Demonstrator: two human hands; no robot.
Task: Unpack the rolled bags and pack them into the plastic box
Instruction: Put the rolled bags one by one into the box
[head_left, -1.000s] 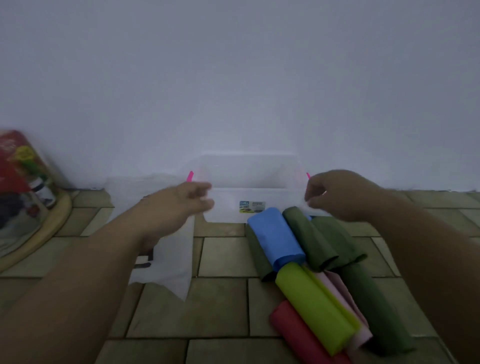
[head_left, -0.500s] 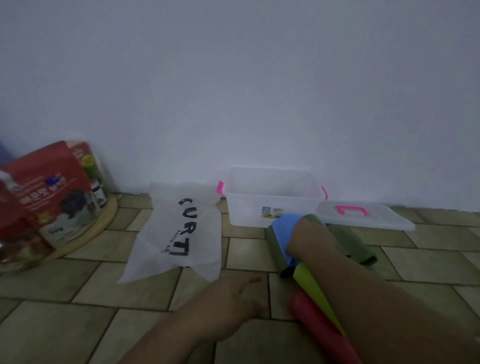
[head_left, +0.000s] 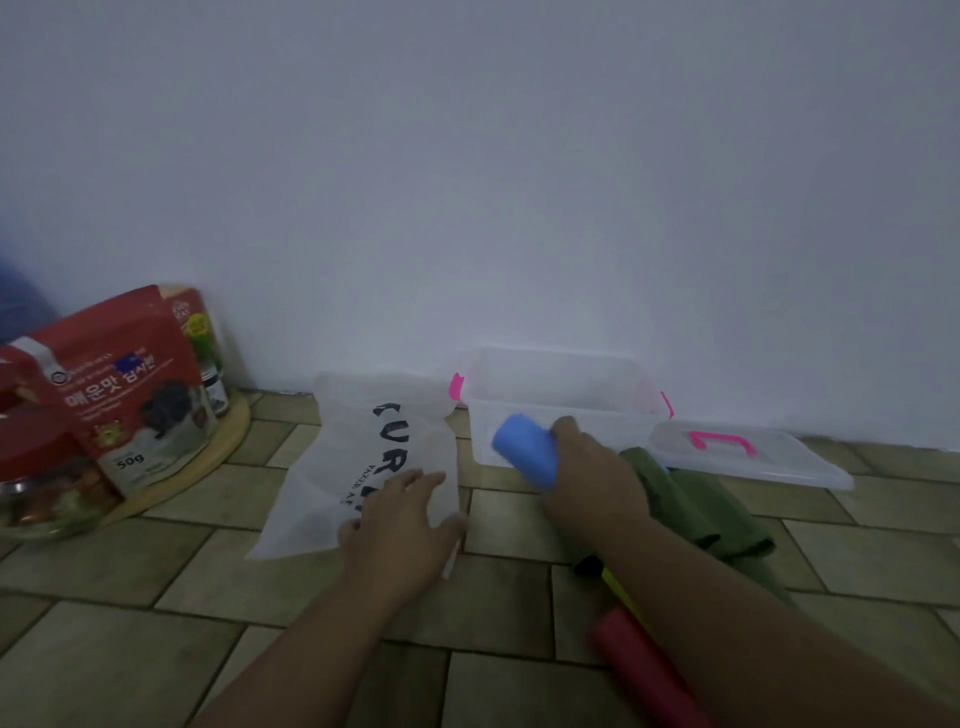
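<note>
1. Right hand (head_left: 582, 462): fingers wrapped around the blue roll (head_left: 524, 451), which half a second ago lay among the other rolls on the tiled floor (head_left: 156, 649) and is now lifted against the front wall of the plastic box (head_left: 561, 384).
2. Left hand (head_left: 402, 525): fingers spread and empty, now resting flat on the near edge of the white wrapper bag (head_left: 363, 457).
3. Lid (head_left: 748, 457): off, beside the box.
4. Green rolls (head_left: 691, 504) and red roll (head_left: 639, 660): still on the floor; packing has probably only begun.

A plain white wall (head_left: 467, 182) meets a floor (head_left: 130, 649) of greenish-beige tiles with dark joints; the light is dim.
</note>
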